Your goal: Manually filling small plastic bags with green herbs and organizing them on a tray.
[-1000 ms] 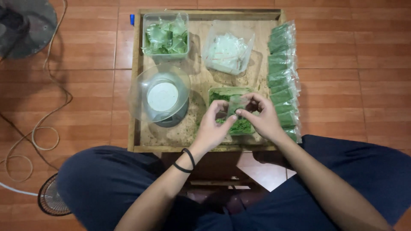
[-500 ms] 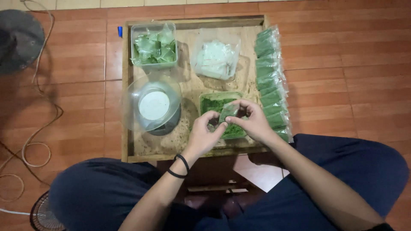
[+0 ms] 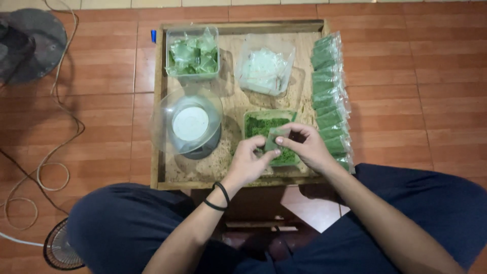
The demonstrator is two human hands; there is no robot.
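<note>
My left hand (image 3: 249,161) and right hand (image 3: 305,148) meet over the wooden tray (image 3: 161,152), both pinched closed on a small clear packet (image 3: 274,140) of green stuff, held right above the tub of green powder (image 3: 259,125), probably so spills drop back in. Left of that sits a scale under a clear bowl (image 3: 188,123). Filled packets (image 3: 331,96) line the right edge, out of my way. Farthest off stand two more tubs, green pieces (image 3: 193,53) and pale contents (image 3: 265,65).

Floor: reddish-brown tiles (image 3: 431,76), evenly lit. Low wooden tray-table (image 3: 158,127) stands on it. Loose cable (image 3: 56,152) and fan base (image 3: 30,45) lie left of the table.
</note>
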